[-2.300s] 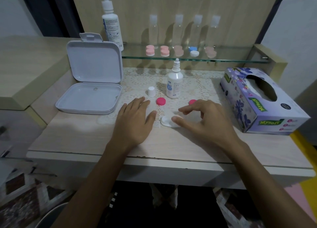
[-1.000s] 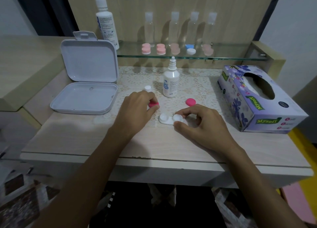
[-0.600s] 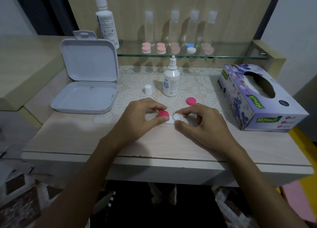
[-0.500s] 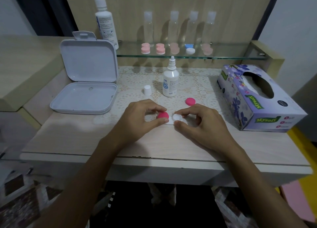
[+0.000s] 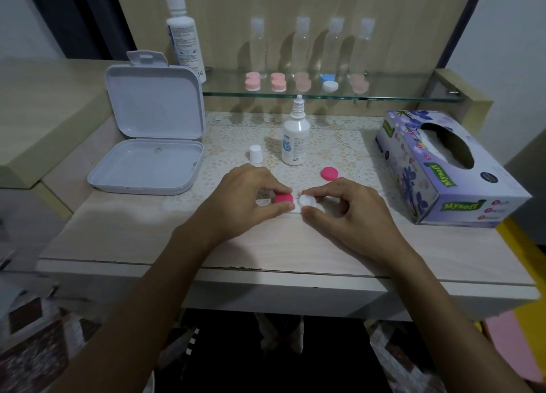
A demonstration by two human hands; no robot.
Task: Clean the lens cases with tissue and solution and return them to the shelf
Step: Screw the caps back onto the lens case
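A white lens case (image 5: pixel 305 201) lies on the lace mat at the table's middle. My left hand (image 5: pixel 245 197) pinches a pink cap (image 5: pixel 283 199) over the case's left well. My right hand (image 5: pixel 348 212) pinches the case's right well between thumb and forefinger. A second pink cap (image 5: pixel 330 173) lies on the mat just behind my right hand. The small solution bottle (image 5: pixel 295 140) stands uncapped behind the case, its white cap (image 5: pixel 256 154) beside it. The tissue box (image 5: pixel 443 168) lies at the right.
An open white hinged box (image 5: pixel 147 144) sits at the left. The glass shelf (image 5: pixel 384 95) at the back carries several lens cases (image 5: pixel 279 81), clear bottles (image 5: pixel 301 45) and a tall solution bottle (image 5: pixel 184 35). The table's front edge (image 5: pixel 266 270) is near my forearms.
My left hand picked up the pink cap from the mat and brought it onto the case's left well. My right hand closed on the case's right side and stays there.
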